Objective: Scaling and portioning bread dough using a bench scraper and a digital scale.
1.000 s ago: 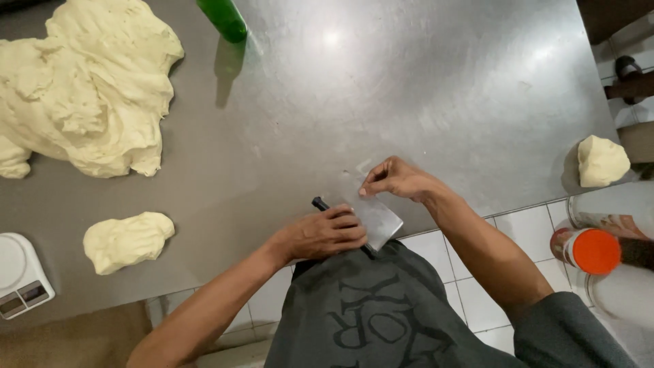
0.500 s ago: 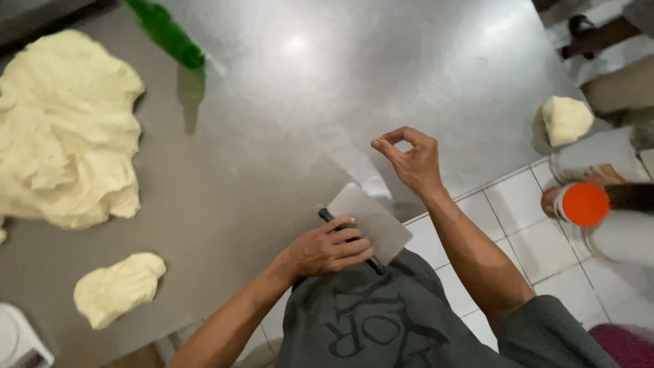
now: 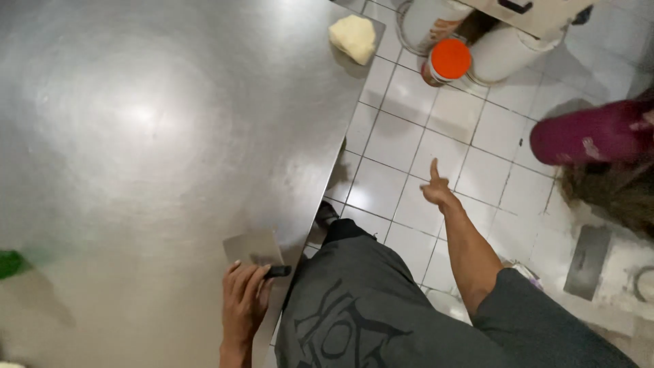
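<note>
On the steel counter [image 3: 136, 136], near its edge, the left hand [image 3: 243, 300] lies closed over the black handle of a flat metal scraper [image 3: 253, 248], whose blade rests flat on the counter. The right hand [image 3: 437, 191] hangs off the counter over the white tiled floor [image 3: 409, 150], open and empty, one finger extended. A dough lump [image 3: 353, 37] sits at the counter's far corner.

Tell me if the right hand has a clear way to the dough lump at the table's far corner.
Probably yes: the right hand hangs free over the tiled floor, holding nothing, and nothing stands between it and the dough lump on the steel table.
</note>
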